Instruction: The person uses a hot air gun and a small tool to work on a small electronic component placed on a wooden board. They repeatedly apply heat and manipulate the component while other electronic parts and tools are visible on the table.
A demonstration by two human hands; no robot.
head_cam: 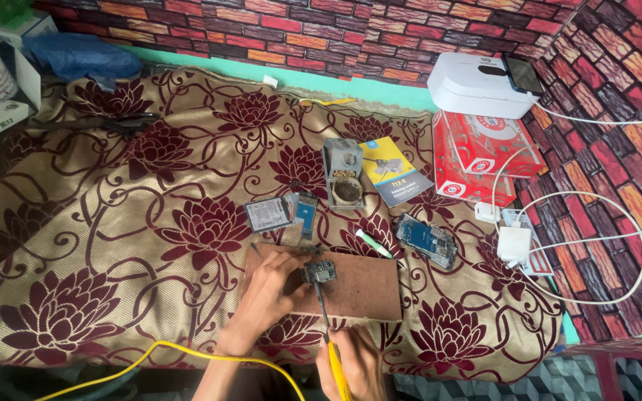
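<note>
I see a small circuit board (319, 272) on the brown wooden slab (351, 286), near its left half. My left hand (267, 289) pinches the board's edge, fingers closed on it. My right hand (354, 364) is wrapped tight around a yellow soldering iron (328, 327), tip touching the board. A yellow cable (150, 353) trails left. Beyond the slab: a white-green pen (373, 243), an opened phone (429, 239), a grey iron stand (343, 174), all on the floral cloth (113, 245)
</note>
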